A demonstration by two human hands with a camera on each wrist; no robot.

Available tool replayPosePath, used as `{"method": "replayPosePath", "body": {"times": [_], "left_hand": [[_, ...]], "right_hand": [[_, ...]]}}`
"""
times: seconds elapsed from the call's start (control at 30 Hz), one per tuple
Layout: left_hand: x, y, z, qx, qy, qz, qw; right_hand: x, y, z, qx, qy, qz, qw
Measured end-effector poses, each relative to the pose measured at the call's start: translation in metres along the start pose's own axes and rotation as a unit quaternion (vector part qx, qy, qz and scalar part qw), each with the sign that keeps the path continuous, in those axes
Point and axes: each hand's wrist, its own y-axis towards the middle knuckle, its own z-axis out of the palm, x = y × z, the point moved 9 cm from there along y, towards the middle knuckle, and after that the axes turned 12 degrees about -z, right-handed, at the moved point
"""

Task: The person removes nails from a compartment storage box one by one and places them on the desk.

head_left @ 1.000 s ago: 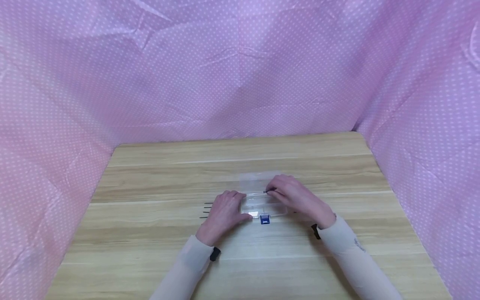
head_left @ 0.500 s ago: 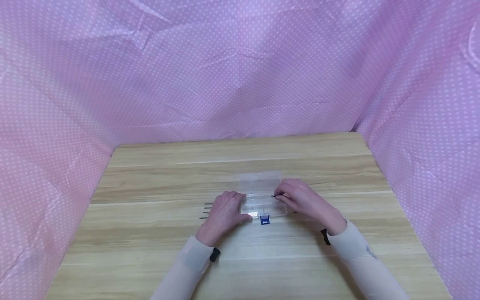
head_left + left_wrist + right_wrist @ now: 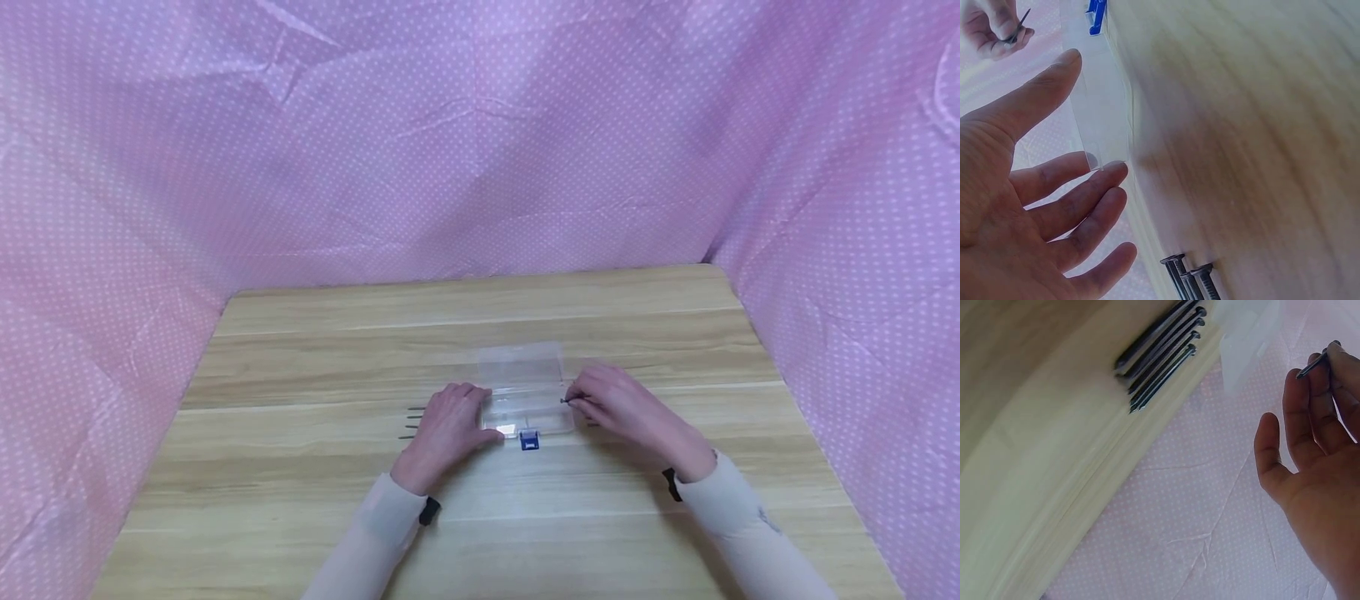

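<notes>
On the table lies a clear plastic box (image 3: 536, 402) with inner dividers, its lid (image 3: 521, 364) folded back and a blue latch (image 3: 529, 440) at the front. My left hand (image 3: 448, 421) holds the box's left end, thumb at the front edge and fingers at the back corner. My right hand (image 3: 618, 408) pinches a dark nail (image 3: 1313, 364) between thumb and fingertips, just above the box's right end. The nail's end pokes out toward the box in the head view. Glare and small size hide what lies in the compartments.
Several dark nails (image 3: 412, 422) lie in a row left of the box, partly under my left hand. More nails (image 3: 1160, 369) lie to its right, mostly hidden by my right hand in the head view. Pink dotted cloth (image 3: 480, 167) surrounds the wooden table (image 3: 480, 533).
My right hand has moved right and toward me with the nail, from the box's back edge to its right end. The left hand and the box stay put.
</notes>
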Motion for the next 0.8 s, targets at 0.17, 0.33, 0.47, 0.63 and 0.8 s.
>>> {"method": "replayPosePath", "body": {"times": [0.17, 0.33, 0.47, 0.63, 0.8], "left_hand": [[-0.001, -0.001, 0.0, -0.003, -0.004, 0.004, 1.0], [-0.002, 0.0, -0.001, -0.007, -0.002, 0.006, 1.0], [-0.002, 0.0, -0.001, -0.01, 0.002, 0.009, 0.9999], [-0.002, -0.001, -0.001, -0.015, 0.001, 0.01, 0.9998], [-0.003, -0.001, 0.0, -0.018, 0.002, 0.012, 0.9998]], "right_hand": [[0.0, -0.009, -0.004, 0.004, -0.013, 0.002, 1.0], [-0.002, -0.017, -0.006, 0.004, -0.032, 0.007, 0.999], [-0.002, -0.022, -0.007, 0.005, -0.037, 0.011, 0.999], [-0.003, -0.029, -0.006, 0.015, -0.04, 0.023, 0.999], [-0.003, -0.035, -0.005, 0.016, -0.037, 0.025, 0.999]]}}
